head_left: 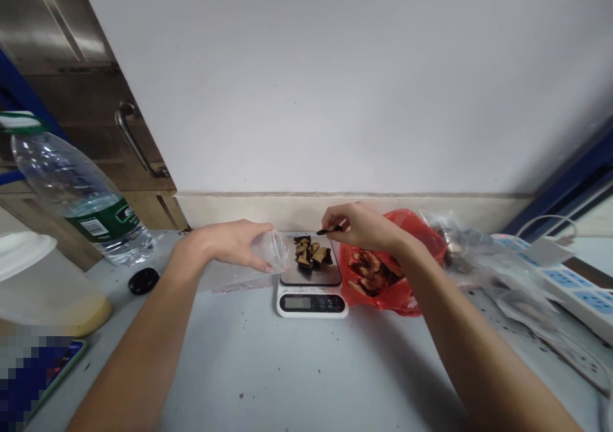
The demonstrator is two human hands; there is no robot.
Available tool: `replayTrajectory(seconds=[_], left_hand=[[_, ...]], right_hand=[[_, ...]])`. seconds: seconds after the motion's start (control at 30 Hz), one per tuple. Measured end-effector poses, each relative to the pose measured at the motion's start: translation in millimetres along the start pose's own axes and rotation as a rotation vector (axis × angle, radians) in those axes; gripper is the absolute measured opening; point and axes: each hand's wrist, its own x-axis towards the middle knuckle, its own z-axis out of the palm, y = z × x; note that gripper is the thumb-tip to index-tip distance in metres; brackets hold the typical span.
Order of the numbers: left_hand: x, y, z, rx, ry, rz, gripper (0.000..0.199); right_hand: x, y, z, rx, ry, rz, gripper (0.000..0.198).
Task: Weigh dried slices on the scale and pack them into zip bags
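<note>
A digital kitchen scale (313,303) stands against the back of the table, bearing a small heap of dried dark-edged slices (311,253). Just left of it, my left hand (239,243) grips a clear plastic bag (274,248), its mouth turned toward the scale. My right hand (349,224) pinches one dried slice (330,230) above the scale's right back corner. Under my right forearm lies an opened red plastic bag (421,227) with more dried slices (371,271) in it. The digits on the display are too small to read.
At left stand a large water bottle (96,208), a whitish plastic jug (43,285) and a black cap (143,281). Clear bags (512,291) and a power strip (575,288) lie at right. Dark crumbs dot the table (268,362); a wall (335,87) rises behind.
</note>
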Motion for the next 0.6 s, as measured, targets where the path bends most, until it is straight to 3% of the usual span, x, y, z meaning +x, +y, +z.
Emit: replayTrajectory(seconds=[0.17, 0.43, 0.6], left_hand=[[-0.5, -0.3, 0.0, 0.003, -0.009, -0.009, 0.053], [0.1, -0.6, -0.3, -0.013, -0.006, 0.004, 0.051], [0.4, -2.9, 0.5, -0.011, 0.006, 0.006, 0.052]], right_hand=[[2.5, 1.9, 4.1, 0.021, -0.006, -0.021, 0.003], [5.4, -10.3, 17.8, -0.067, -0.082, -0.012, 0.020], [4.5, -7.0, 15.3, -0.051, -0.100, -0.007, 0.016]])
